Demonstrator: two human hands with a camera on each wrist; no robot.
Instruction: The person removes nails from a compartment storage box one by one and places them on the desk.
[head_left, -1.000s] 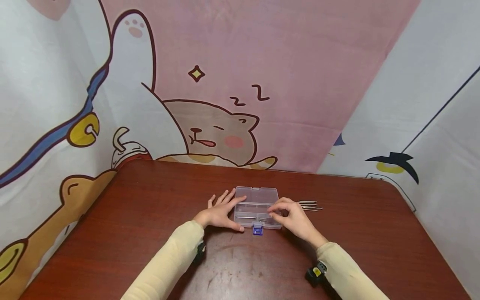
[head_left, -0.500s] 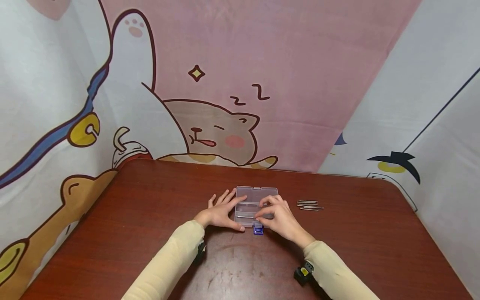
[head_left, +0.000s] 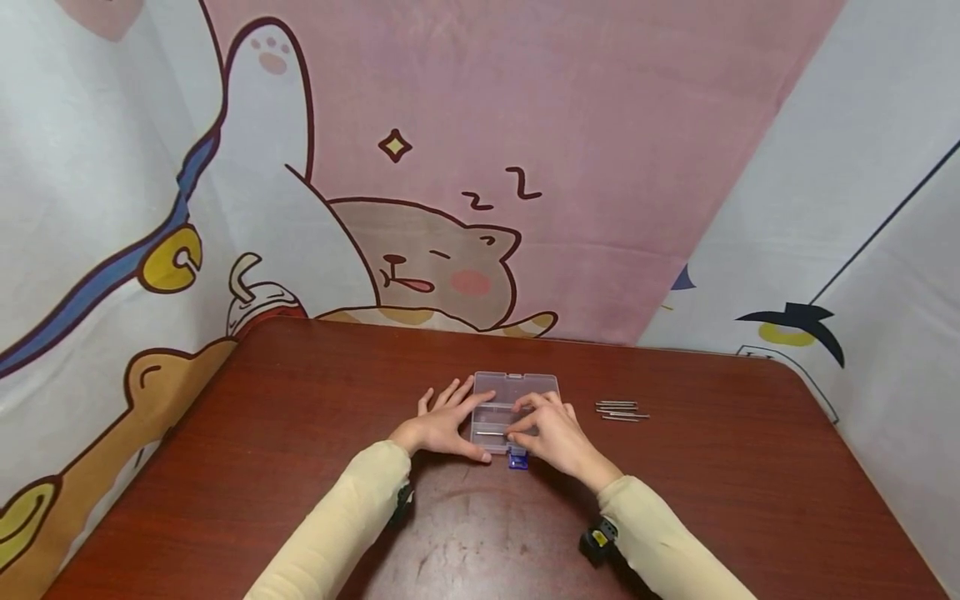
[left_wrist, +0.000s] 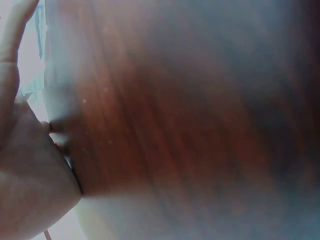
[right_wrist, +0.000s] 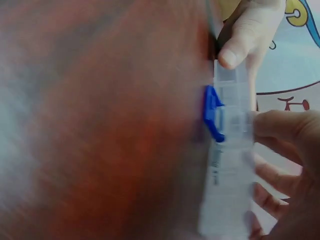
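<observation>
A clear plastic box [head_left: 516,386] with inner dividers and a blue latch [head_left: 518,460] lies on the table. My left hand [head_left: 442,429] spreads along its left side, index finger over the box and thumb at the front left corner. Bent over the front right part is my right hand [head_left: 553,433], its thumb and a fingertip close to the right end of a thin metal rod [head_left: 490,433] in the front compartment. Whether they pinch it, I cannot tell. The right wrist view shows the box edge [right_wrist: 227,185], blue latch [right_wrist: 212,114] and right fingers [right_wrist: 280,130] behind it.
Several thin metal rods [head_left: 618,405] lie on the brown table [head_left: 337,375] to the right of the box. A patterned cloth [head_left: 600,167] hangs behind the table.
My right hand has moved left over the box, from its right edge to the middle, uncovering the left ends of the loose rods. The left hand has stayed in place.
</observation>
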